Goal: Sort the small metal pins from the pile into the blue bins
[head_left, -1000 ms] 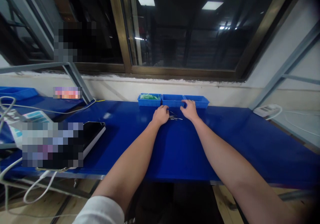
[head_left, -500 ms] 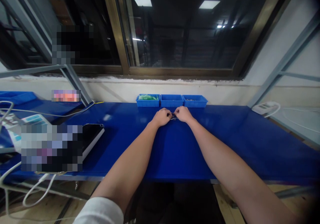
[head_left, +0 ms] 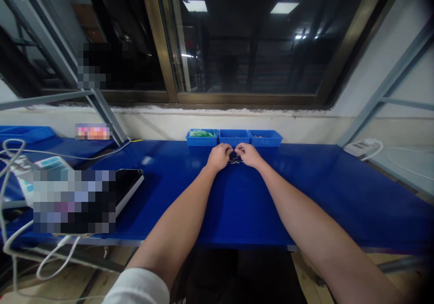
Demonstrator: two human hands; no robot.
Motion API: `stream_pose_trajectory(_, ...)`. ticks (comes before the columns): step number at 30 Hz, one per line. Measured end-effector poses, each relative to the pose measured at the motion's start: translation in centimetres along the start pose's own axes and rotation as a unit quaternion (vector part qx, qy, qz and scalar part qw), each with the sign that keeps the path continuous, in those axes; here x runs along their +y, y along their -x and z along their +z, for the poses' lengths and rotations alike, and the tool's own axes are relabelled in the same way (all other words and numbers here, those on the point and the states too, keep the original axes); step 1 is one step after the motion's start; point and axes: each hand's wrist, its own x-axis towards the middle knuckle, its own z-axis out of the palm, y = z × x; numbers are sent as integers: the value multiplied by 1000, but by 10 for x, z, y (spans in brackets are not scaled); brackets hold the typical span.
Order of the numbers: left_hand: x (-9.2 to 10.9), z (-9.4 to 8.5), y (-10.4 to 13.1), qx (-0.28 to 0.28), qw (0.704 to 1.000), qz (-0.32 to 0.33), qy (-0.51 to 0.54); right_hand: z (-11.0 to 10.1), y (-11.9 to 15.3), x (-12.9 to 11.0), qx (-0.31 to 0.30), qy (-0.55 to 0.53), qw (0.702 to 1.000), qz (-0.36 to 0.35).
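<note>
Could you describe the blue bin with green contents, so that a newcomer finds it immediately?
Start at the glossy blue table below the brown-framed window. Along its far edge stand three blue rectangular bins in a row. The leftmost bin alone among them shows green contents.

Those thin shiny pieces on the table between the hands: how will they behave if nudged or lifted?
The thin pieces look straight and shiny, like metal, so probably stiff rather than floppy. They lie on a smooth, glossy tabletop, so a nudge may make them slide. Being so slender, each is likely light.
</note>
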Motion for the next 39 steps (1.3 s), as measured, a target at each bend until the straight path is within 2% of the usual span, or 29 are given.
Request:
stream_pose_trajectory(4,-1,0,-2,22,1000,-12,14,-2,-1,1,6,-183,982,43)
stream_pose_trajectory(8,2,-1,-2,3,999,-15,29,-6,0,2,15,-232,970,71)
stream_pose_trajectory(11,4,-2,-1,2,999,-38,25,-9,0,2,73,-180,979,56)
stream_pose_trajectory(14,2,-2,-1,18,997,-70,15,-12,-1,4,159,-47,986,38)
stream_pose_trajectory(16,-1,0,-1,20,996,-83,7,-15,-3,6,200,56,977,42)
stream_pose_trajectory(18,-3,1,-1,11,996,-89,-1,-19,-5,9,217,135,965,61)
stream_pose_trajectory(21,-4,2,0,-11,996,-90,-12,-24,-9,16,201,194,954,111)
stream_pose_trajectory(24,-3,2,0,-27,995,-92,-19,-27,-11,24,168,205,952,151)
stream_pose_trajectory(26,-2,2,0,-35,995,-96,-22,-27,-10,29,148,198,957,153)
stream_pose_trajectory(29,-1,1,0,-50,994,-94,-24,-25,-7,31,154,191,962,116)
stream_pose_trajectory(32,2,0,3,-92,994,-61,-22,-20,-5,22,148,184,971,34)
stream_pose_trajectory(35,7,-1,6,-181,983,-17,-26,-14,-2,11,35,158,986,-45)
stream_pose_trajectory(37,9,0,8,-233,972,-11,-40,-11,0,7,-30,149,987,-54)
stream_pose_trajectory(39,11,1,8,-259,964,-17,-52,-9,1,6,-54,144,987,-44)
